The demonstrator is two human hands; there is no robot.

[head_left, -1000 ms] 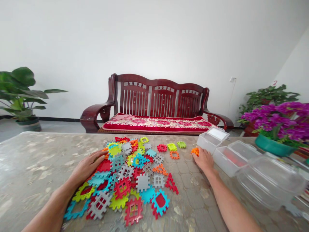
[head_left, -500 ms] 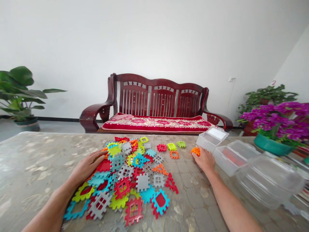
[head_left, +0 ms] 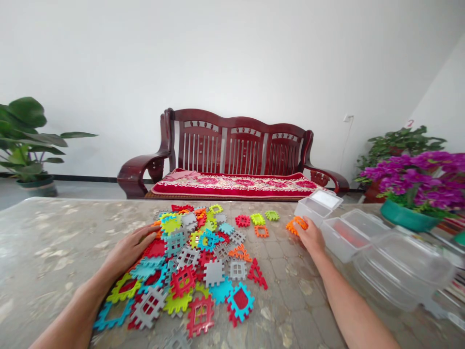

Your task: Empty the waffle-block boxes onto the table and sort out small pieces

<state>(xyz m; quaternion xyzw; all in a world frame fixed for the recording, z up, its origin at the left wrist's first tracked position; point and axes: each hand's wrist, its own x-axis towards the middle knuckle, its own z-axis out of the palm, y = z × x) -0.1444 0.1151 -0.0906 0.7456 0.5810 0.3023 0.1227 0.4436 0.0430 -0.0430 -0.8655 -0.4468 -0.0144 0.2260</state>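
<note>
Between the thumb and fingers of my right hand (head_left: 311, 236) is an orange interlocking plastic tile (head_left: 295, 224) with a toothed edge, close to the tabletop beside the clear boxes. My left hand (head_left: 132, 245) lies on the left edge of a heap of interlocking tiles, its fingers stretched over a red tile (head_left: 155, 248) and their tips by an orange one. The heap mixes red, grey, blue, green and orange tiles, such as a grey window tile (head_left: 238, 270). Apart from it sit a red tile (head_left: 242, 221), two green tiles (head_left: 257, 219) and an orange frame tile (head_left: 261, 231).
Open clear plastic boxes (head_left: 336, 237) stand at the right, one with red inside, beside a large clear container (head_left: 403, 271). Behind them is a teal pot (head_left: 410, 215) of purple flowers. A wooden bench (head_left: 241, 123) stands past the table's far edge.
My right hand has turned slightly and drawn a little to the right, so more of the orange tile shows. My left hand stays on the heap. The view has shifted slightly.
</note>
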